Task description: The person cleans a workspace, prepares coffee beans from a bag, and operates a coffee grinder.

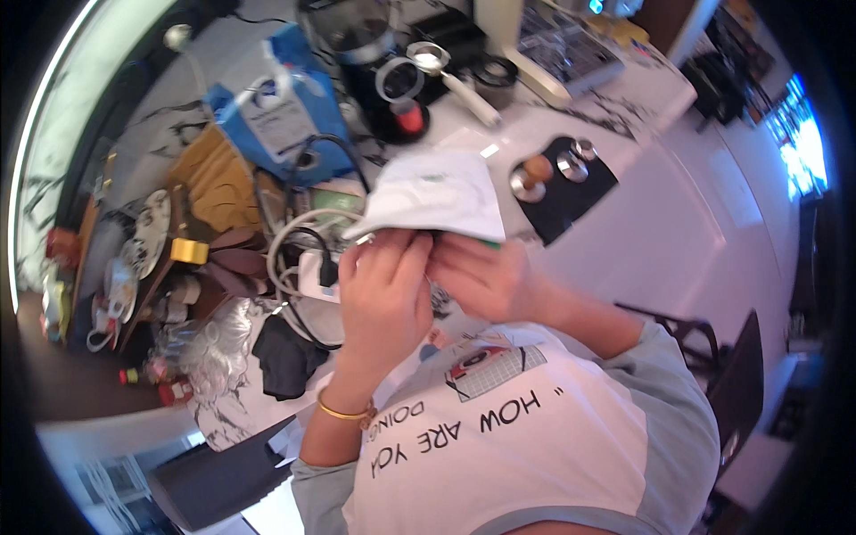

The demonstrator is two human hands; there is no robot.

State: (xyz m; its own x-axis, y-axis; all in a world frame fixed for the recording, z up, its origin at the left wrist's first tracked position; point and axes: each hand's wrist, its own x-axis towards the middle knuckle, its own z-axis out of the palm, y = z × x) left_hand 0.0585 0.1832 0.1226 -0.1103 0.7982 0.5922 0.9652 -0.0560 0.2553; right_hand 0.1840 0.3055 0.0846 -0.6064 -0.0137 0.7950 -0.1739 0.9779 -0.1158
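Note:
Both my hands are raised in front of my chest at a white fabric item [435, 194], which looks like a cap, with a small green mark and a green underside edge. My left hand [388, 287], with a gold bracelet [344, 414] at the wrist, has its fingers curled at the near rim. From the other side my right hand [478, 274] meets it, its fingers tucked under the same rim. The fingertips of both hands are partly hidden beneath the fabric, and the right hand is slightly blurred.
A blue bag [287, 114], coffee grinder [361, 67] and white-handled portafilter [468, 97] stand beyond. Tampers [531, 180] rest on a black mat [568, 200] at right. Cables, a power strip [314, 274] and a black cloth [287, 358] lie left, beside a cluttered shelf. A chair [739, 394] stands at lower right.

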